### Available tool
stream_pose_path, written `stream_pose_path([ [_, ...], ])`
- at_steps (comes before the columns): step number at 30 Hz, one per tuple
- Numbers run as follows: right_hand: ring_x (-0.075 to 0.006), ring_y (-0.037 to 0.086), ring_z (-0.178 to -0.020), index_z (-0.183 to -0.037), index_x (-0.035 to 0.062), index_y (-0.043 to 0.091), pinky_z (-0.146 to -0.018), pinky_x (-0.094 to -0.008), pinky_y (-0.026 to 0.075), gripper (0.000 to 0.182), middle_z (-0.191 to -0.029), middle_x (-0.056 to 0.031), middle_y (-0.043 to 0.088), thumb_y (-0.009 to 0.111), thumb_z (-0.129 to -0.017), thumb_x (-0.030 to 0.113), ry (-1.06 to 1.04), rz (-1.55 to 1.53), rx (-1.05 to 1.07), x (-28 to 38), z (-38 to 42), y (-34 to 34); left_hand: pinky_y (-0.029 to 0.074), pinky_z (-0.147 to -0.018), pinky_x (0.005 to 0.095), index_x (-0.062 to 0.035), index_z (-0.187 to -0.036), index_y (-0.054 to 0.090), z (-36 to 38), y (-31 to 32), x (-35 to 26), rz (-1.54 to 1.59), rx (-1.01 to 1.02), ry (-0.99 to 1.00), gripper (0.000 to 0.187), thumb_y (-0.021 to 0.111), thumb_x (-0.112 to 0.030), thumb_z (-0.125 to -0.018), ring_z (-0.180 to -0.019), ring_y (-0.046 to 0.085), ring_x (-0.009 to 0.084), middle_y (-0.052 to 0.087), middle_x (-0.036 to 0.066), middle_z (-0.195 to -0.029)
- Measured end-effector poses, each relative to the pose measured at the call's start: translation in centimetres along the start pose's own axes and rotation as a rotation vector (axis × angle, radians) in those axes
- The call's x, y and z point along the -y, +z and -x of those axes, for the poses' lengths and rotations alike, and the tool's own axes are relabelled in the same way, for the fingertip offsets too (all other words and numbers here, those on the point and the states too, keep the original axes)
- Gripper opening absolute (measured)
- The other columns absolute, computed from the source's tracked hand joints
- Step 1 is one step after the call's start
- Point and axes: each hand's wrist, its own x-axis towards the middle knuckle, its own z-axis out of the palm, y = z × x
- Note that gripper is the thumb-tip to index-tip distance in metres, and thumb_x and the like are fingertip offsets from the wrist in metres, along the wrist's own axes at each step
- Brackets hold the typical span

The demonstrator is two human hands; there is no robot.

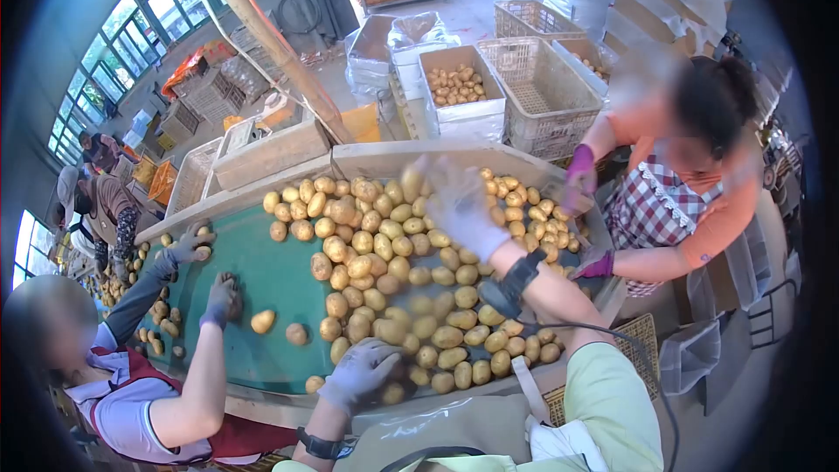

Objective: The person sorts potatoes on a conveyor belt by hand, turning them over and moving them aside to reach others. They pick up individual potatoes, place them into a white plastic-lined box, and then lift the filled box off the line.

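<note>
Many potatoes (402,245) cover the right half of a green sorting belt (249,284). My left hand (363,371), in a pale grey glove, is low at the belt's near edge. Its fingers are stretched out beside the potatoes, with nothing visibly gripped. Farther over the pile, my right hand (459,210), also gloved, is smeared by motion. A blurred potato (411,182) shows near its fingertips; whether the hand holds it cannot be made out. A black band with a cable is on my right wrist.
At the left, a co-worker's gloved hands (223,300) are over the belt. Another person with purple gloves (580,177) works at the right end. Beyond the belt stand a white box of potatoes (463,109) and a plastic crate (533,100). A wooden rim (437,153) borders the belt.
</note>
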Motion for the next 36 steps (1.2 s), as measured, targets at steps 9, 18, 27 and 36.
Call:
stream_pose_path([
  [9, -0.0351, 0.063, -0.095, -0.128, 0.0073, 0.068, -0.092, -0.0510, 0.047, 0.048, -0.107, -0.0121, 0.072, 0.078, -0.083, 0.018, 0.145, -0.226, 0.024, -1.7, 27.1, -9.8, 0.052, -0.101, 0.0421, -0.0065, -0.113, 0.077, 3.4, 4.3, 4.6, 0.010, -0.033, 0.017, 0.029, 0.063, -0.028, -0.100, -0.112, 0.066, 0.0339, 0.074, 0.015, -0.112],
  [18, -0.0404, 0.053, -0.133, -0.107, 0.0132, 0.079, -0.125, -0.0626, 0.019, 0.026, -0.121, -0.0100, 0.071, 0.067, -0.092, 0.031, 0.678, -0.053, 0.165, 2.3, 43.7, -10.4, 0.050, -0.102, 0.0452, -0.0056, -0.109, 0.078, 2.5, 6.4, 5.4, -0.055, -0.062, 0.066, 0.028, 0.063, -0.026, -0.096, -0.111, 0.066, 0.0353, 0.075, 0.015, -0.110],
  [27, -0.0373, 0.055, -0.129, -0.102, 0.0122, 0.079, -0.121, -0.0633, 0.024, 0.023, -0.111, -0.0085, 0.073, 0.069, -0.089, 0.028, 0.525, -0.072, 0.069, -0.2, 43.7, -8.6, 0.046, -0.108, 0.0463, -0.0143, -0.107, 0.083, 0.7, 7.1, 6.0, -0.431, 0.087, 0.216, 0.025, 0.069, -0.028, -0.092, -0.117, 0.064, 0.0311, 0.077, 0.006, -0.114],
  [36, -0.0375, 0.058, -0.121, -0.093, 0.0103, 0.075, -0.111, -0.0618, 0.033, 0.027, -0.103, -0.0093, 0.072, 0.067, -0.092, 0.036, 0.275, -0.233, 0.022, -1.9, 43.2, -10.3, 0.040, -0.116, 0.0448, -0.0153, -0.132, 0.072, 1.5, 7.0, 5.4, -0.614, 0.157, 0.225, 0.046, 0.072, -0.038, -0.091, -0.125, 0.059, 0.0350, 0.072, 0.012, -0.125],
])
